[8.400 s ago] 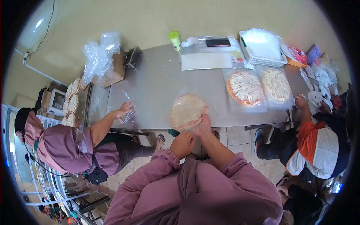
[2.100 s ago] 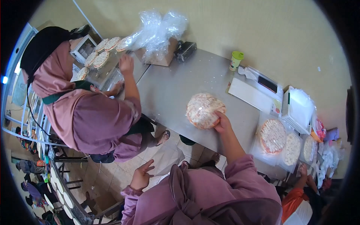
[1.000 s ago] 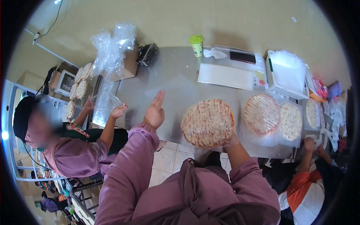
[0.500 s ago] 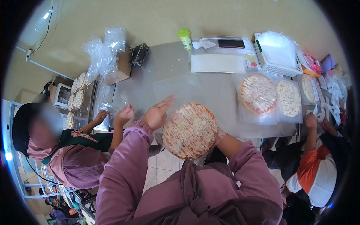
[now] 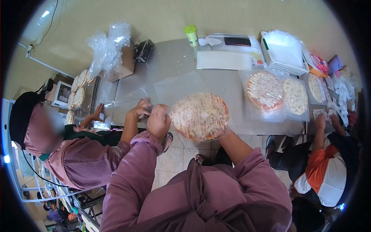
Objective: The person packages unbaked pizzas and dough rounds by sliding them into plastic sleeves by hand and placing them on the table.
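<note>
Over the table's (image 5: 247,125) near edge, my right hand (image 5: 226,132), its openness hidden, seems to prop the pizza (image 5: 199,116) from below for support, my left hand (image 5: 158,120) curled nearly closed beside it, its hold unclear.

The pizza (image 5: 199,116) is covering most of the right hand (image 5: 225,133), so its fingers are staying out of my sight. The left hand's (image 5: 158,120) fingertips are curling out of view. A co-worker's hand (image 5: 143,108) beside it is blurring. Plastic bags (image 5: 110,48) are hiding part of a carton (image 5: 126,63), and distant people (image 5: 56,208) are looking too tiny to make out.
</note>
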Motion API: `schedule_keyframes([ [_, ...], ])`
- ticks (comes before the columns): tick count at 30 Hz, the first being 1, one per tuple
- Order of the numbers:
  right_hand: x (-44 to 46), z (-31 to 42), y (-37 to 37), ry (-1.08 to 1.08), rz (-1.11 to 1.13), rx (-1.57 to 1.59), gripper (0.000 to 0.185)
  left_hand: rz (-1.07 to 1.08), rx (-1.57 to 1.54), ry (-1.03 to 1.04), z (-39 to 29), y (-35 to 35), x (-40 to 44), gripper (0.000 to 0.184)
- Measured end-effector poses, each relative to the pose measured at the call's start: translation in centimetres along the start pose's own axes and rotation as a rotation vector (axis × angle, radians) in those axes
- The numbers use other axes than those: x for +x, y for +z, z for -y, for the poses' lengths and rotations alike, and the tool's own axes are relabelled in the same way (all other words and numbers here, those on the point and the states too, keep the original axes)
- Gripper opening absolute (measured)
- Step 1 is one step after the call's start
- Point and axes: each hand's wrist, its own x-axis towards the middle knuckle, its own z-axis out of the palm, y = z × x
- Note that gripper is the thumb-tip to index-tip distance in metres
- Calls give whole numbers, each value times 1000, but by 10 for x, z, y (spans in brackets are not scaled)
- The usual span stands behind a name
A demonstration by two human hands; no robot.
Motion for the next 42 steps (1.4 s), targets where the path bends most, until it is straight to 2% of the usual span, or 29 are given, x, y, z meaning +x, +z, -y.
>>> schedule_keyframes([
  [2,-1,2,1,-8,16,6,54,68,198,-77,-5,-3,-2,8],
  [6,5,4,6,-72,105,39,56,116,149,-92,-9,10,-12,7],
  [8,11,5,5,-213,30,29,54,71,66,-52,-15,18,-16,6],
  [9,17,5,2,-212,33,28,54,69,68,-51,-20,21,-18,6],
  [11,29,3,-4,-353,-20,110,52,90,-21,-100,-32,29,-21,6],
  [15,42,1,-9,-419,37,100,59,66,-164,-98,-52,50,-28,6],
  [17,40,0,-11,-475,-68,45,58,67,-204,-144,-60,56,-33,7],
  [18,35,2,-10,-473,-64,42,58,64,-220,-167,-63,57,-35,8],
  [20,17,10,-6,-260,-81,100,49,73,-221,-221,-64,59,-43,9],
  [21,13,16,-10,-256,-80,97,49,77,-214,-237,-63,59,-46,9],
  [23,8,24,-20,-128,-78,-170,51,102,-225,-252,-61,58,-53,9],
  [25,4,15,-28,-156,-28,-103,51,123,-245,-248,-65,57,-58,9],
  [27,8,3,-31,-185,19,-37,52,148,-251,-211,-72,61,-59,8],
  [29,20,-15,-32,-256,-200,17,53,178,-234,-159,-77,66,-59,8],
  [33,29,-18,-27,-208,-203,30,53,270,-218,-120,-82,65,-60,8],
  [35,30,-9,-38,-99,-118,112,56,294,-235,-78,-84,68,-58,8],
  [42,-17,49,24,-381,-16,47,58,360,-252,127,-125,71,-10,9],
])
